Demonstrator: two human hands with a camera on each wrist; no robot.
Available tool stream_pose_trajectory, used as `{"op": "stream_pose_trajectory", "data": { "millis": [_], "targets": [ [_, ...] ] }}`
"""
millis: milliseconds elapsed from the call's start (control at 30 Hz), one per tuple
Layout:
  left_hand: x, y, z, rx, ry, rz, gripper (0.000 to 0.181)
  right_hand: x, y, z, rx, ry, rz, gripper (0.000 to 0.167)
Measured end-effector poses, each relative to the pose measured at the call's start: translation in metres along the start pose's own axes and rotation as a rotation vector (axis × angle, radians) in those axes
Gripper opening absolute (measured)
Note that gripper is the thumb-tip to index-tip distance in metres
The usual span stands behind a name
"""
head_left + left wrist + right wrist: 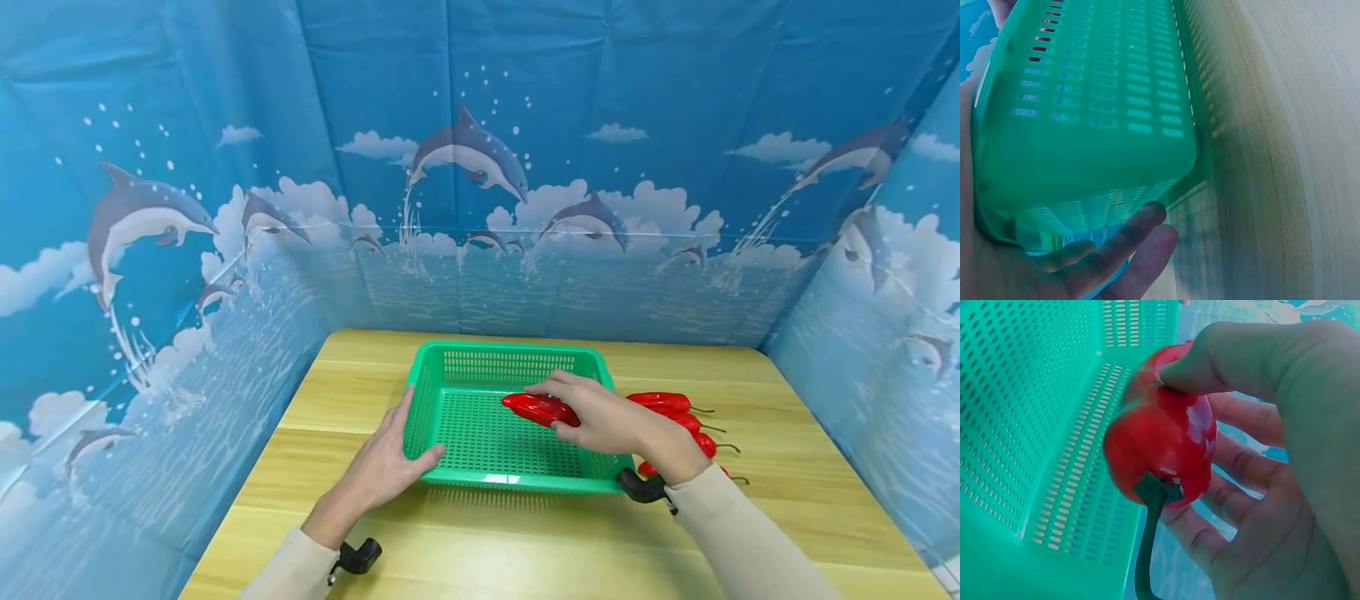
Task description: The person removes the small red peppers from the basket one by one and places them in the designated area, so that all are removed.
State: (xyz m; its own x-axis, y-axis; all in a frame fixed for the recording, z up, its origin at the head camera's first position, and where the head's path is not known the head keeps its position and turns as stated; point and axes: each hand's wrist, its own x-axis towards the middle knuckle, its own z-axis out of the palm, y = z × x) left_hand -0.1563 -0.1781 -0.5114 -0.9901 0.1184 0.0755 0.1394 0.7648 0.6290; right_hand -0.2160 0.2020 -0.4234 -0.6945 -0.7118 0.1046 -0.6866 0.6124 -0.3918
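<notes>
A green plastic basket (517, 482) with slotted walls stands on the wooden table. My left hand (386, 458) holds its near left corner, thumb over the rim and fingers along the outside of the left wall. In the left wrist view the fingertips (1163, 240) show beside that wall. Over the basket's right half, my right hand (603, 412) grips a glossy red pepper (542, 409), its tip pointing left. The right wrist view shows the thumb (1222, 359) pressed on the pepper's side, the other fingers beneath, and a curved green stem (1147, 550) hanging down.
Several more red peppers (660, 400) lie on the table right of the basket, stems pointing right, partly hidden by my right arm. Wood-grain tabletop (480, 550) extends in front of the basket. Blue dolphin-print sheets (480, 283) rise behind and at both sides.
</notes>
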Motion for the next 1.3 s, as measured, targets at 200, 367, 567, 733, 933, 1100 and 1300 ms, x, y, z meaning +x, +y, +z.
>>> {"op": "stream_pose_trajectory", "data": {
  "millis": [200,367,567,733,933,1100,1300],
  "targets": [
    [0.001,0.001,0.0,-0.008,-0.001,0.001,0.117,-0.009,0.006,-0.001,0.004,-0.003,0.02,0.061],
    [0.002,0.001,0.0,-0.01,-0.003,-0.004,0.117,-0.017,0.012,-0.003,0.007,-0.004,0.041,0.061],
    [0.0,0.0,0.0,-0.008,-0.003,-0.006,0.117,-0.025,0.017,-0.003,-0.011,0.003,0.038,0.058],
    [-0.001,0.0,0.0,-0.017,-0.008,-0.001,0.116,-0.035,0.02,-0.002,-0.009,-0.005,0.063,0.059],
    [0.0,0.0,0.0,-0.018,-0.009,0.001,0.116,-0.044,0.023,-0.006,-0.025,0.003,0.078,0.057],
    [0.0,-0.001,0.0,-0.01,-0.008,0.001,0.117,-0.05,0.023,-0.011,-0.04,0.023,0.075,0.055],
    [0.002,-0.001,-0.001,-0.011,-0.005,0.003,0.116,-0.054,0.024,-0.017,-0.05,0.033,0.076,0.056]
  ]
}}
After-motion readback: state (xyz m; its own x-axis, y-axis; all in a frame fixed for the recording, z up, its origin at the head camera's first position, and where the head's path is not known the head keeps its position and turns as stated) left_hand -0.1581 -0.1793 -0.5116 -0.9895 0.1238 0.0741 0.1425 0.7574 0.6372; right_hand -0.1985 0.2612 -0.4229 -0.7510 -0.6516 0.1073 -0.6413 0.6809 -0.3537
